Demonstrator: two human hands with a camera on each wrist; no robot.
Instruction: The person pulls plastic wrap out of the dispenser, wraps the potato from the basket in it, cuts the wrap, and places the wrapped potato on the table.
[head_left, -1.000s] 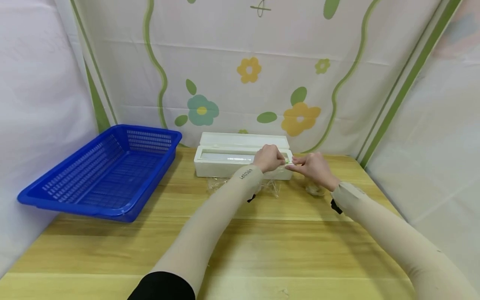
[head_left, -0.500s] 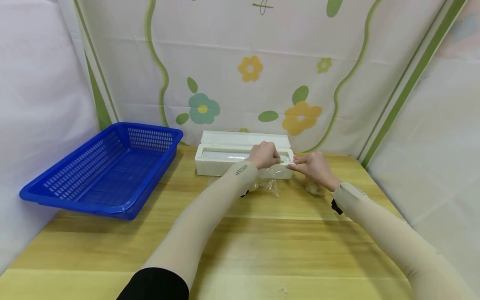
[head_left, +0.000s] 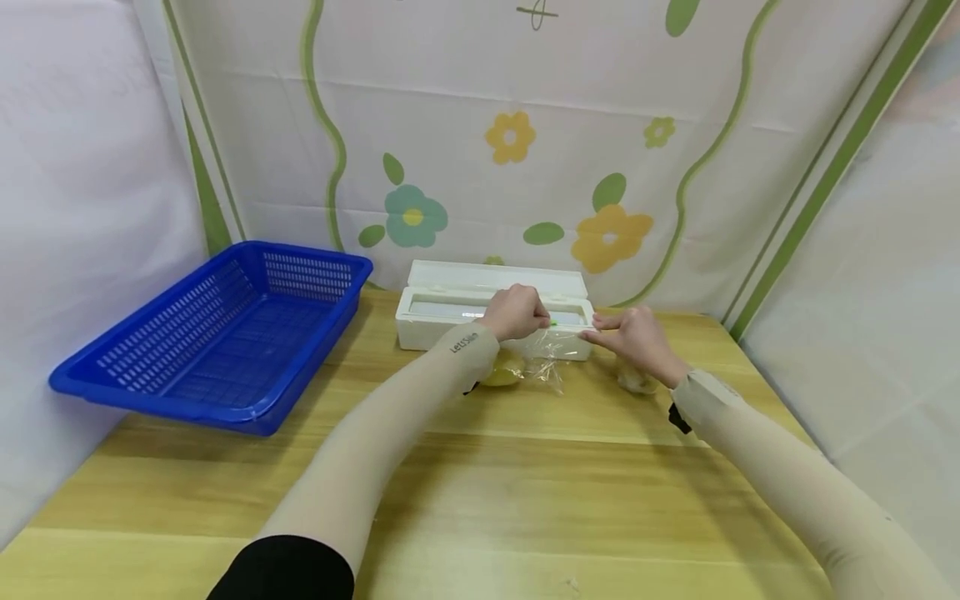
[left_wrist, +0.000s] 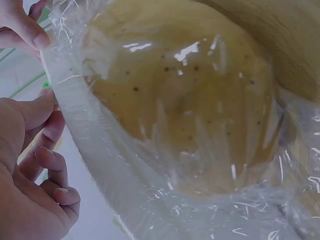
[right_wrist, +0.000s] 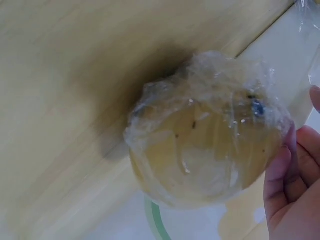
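Note:
A long white cling film box [head_left: 420,331] stands at the back of the table with its lid raised and a pale roll inside. My left hand [head_left: 516,312] pinches a small green slide cutter [head_left: 552,323] on the box's front edge. At the right end my right hand [head_left: 632,340] pinches the edge of the box between thumb and fingers. Clear cling film [head_left: 547,367] hangs down the front. In the left wrist view that film covers a round, yellowish, dark-specked fruit [left_wrist: 175,100]. Below my right wrist sits another yellowish fruit [right_wrist: 205,155], wrapped in crumpled film.
A blue perforated basket [head_left: 202,408] sits on the left of the wooden table [head_left: 487,492]. White cloth [head_left: 465,75] with printed flowers hangs close behind the box, and further cloth walls stand at both sides.
My left hand has slid left along the box's front edge with the green cutter. More of the fruit in front of the box shows now. My right hand stays at the box's right end.

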